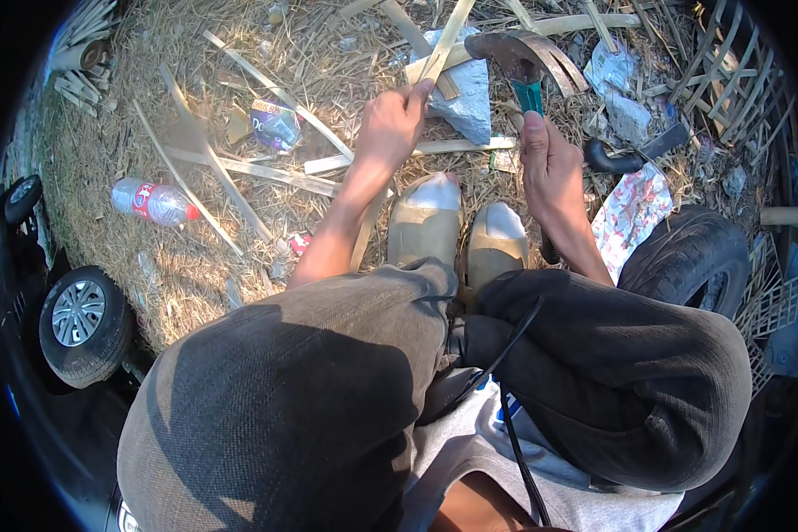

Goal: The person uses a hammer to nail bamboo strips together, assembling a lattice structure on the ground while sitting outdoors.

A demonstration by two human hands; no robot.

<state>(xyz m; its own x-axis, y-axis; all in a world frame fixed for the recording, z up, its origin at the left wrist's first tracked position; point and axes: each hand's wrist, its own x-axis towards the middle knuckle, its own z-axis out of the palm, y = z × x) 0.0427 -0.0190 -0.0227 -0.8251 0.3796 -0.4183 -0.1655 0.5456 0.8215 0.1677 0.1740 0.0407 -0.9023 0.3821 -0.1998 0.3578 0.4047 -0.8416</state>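
Right hand (551, 164), just beyond the shoes (426, 222), is wrapped round the green grip of a claw hammer (528, 94), its thumb laid along the grip toward the head. A little farther and to the left, the left hand (390, 129) has its thumb pressed against curled fingers, pinching the near end of a pale strip (450, 37) that slants away to the far edge. Just past that hand a grey stone (465, 111) sits on the dry, straw-littered ground, and over its far part the pale strip meets a crosswise strip (457, 58) and a darker strip (449, 86). The hammer head hangs at the right of this crossing, striking face to the left, claw to the right. The step in hand looks like fastening or flattening the crossed strips on the stone; the next move seems to call for a steady left pinch, fingertips clear of the crossing, and a short, square blow. Whether the head touches the strips or is raised above them cannot be told. The left hand's underside is hidden, any nail at the crossing is too small to make out, and at the far edge the pale strip is cut off, as is the slatted lattice (727, 75) at the far right.
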